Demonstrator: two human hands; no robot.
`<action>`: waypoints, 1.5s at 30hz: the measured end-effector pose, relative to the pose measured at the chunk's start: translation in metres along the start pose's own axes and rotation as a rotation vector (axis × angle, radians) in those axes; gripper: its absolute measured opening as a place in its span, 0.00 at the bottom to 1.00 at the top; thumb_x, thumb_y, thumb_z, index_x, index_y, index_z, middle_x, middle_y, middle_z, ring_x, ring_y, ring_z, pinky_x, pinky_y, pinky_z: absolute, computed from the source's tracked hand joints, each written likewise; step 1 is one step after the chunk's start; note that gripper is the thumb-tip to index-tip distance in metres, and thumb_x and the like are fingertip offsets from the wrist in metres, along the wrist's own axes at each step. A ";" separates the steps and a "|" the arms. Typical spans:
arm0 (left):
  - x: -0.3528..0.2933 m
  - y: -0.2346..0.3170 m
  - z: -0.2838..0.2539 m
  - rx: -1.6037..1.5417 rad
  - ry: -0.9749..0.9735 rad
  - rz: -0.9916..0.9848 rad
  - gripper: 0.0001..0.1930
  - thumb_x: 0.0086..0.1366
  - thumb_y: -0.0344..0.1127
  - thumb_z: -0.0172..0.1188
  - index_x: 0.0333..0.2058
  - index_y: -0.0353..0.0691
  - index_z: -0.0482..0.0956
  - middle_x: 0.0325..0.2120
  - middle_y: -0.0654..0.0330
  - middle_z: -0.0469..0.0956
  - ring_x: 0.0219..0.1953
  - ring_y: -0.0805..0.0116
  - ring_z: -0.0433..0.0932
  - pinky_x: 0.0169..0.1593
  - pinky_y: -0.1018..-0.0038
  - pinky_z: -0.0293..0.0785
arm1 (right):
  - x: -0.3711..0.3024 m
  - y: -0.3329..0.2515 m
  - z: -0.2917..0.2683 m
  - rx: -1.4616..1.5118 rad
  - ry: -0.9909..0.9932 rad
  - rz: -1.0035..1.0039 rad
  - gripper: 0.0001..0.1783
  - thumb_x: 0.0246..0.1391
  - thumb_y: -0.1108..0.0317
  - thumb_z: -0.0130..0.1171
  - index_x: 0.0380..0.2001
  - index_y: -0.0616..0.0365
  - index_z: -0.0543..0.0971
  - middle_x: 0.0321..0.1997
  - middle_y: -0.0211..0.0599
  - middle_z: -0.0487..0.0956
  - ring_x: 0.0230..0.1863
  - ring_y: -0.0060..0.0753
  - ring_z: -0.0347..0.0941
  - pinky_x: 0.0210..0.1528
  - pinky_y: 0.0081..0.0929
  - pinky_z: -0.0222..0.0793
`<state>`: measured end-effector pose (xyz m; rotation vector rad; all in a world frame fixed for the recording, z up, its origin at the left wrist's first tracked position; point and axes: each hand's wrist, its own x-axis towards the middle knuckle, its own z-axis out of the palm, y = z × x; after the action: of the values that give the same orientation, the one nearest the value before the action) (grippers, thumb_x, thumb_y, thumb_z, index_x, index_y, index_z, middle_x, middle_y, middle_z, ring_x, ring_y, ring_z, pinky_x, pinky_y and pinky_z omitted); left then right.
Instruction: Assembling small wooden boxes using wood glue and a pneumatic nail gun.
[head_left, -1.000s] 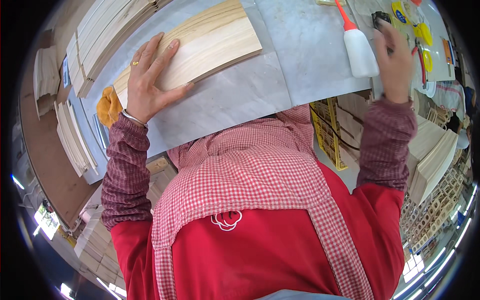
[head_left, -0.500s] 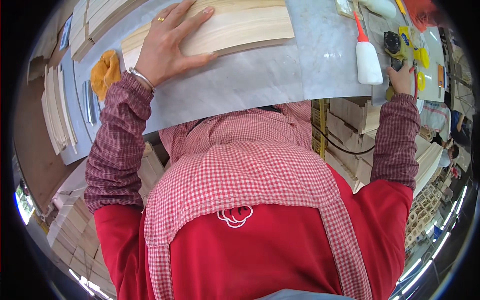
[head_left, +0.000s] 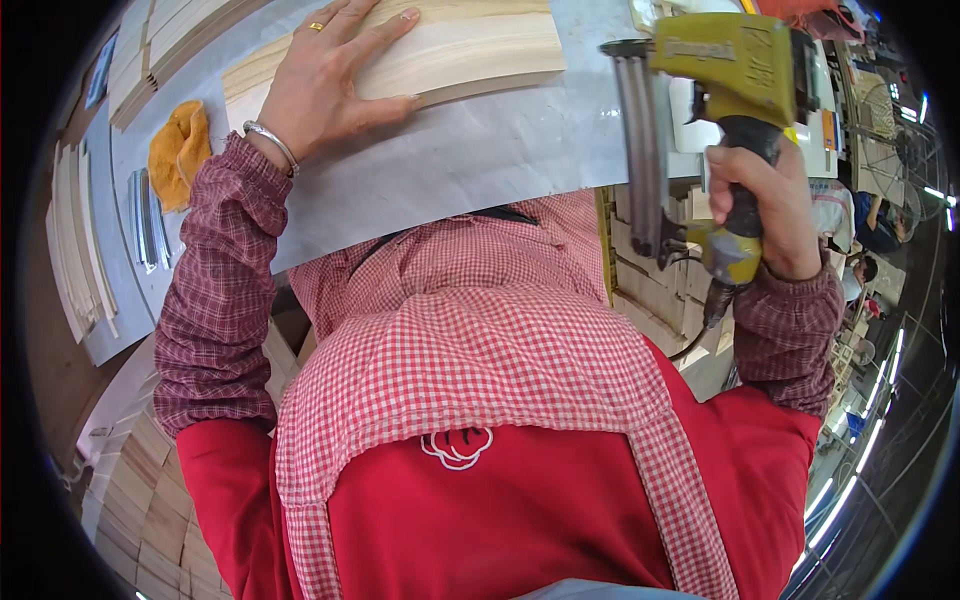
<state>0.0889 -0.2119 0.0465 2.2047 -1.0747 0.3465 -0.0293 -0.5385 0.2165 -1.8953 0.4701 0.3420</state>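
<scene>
My left hand [head_left: 325, 95] lies with its fingers spread on a pale wooden board [head_left: 490, 50], thumb along the near edge. The board rests on the grey worktable [head_left: 450, 150]. My right hand [head_left: 775, 200] is wrapped round the black grip of a yellow-green nail gun [head_left: 715, 65], raised over the table's right front. Its long metal magazine points down on the left side, and a dark hose hangs from the bottom of the grip. A white bottle is mostly hidden behind the gun.
On the table's left lie an orange cloth [head_left: 178, 155] and thin metal strips [head_left: 148, 225]. Stacked wood pieces [head_left: 190, 40] stand at the far left, with long wooden strips [head_left: 82, 240] nearer. Another person [head_left: 880, 220] is at the far right, beyond the table.
My right hand has lifted the nail gun from the table's right side and brought it up and left. My left hand stays on the board; the whole view has shifted slightly.
</scene>
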 end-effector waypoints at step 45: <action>-0.004 -0.003 0.001 0.058 0.063 0.000 0.39 0.44 0.56 0.65 0.53 0.40 0.72 0.55 0.40 0.65 0.54 0.42 0.65 0.59 0.57 0.60 | -0.004 -0.042 0.078 -0.164 -0.288 0.018 0.12 0.42 0.75 0.54 0.33 0.69 0.75 0.12 0.32 0.71 0.10 0.21 0.62 0.15 0.15 0.59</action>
<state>0.0888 -0.2089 0.0428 2.2290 -1.0428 0.4496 -0.0142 -0.4511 0.2251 -1.9596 0.2727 0.6718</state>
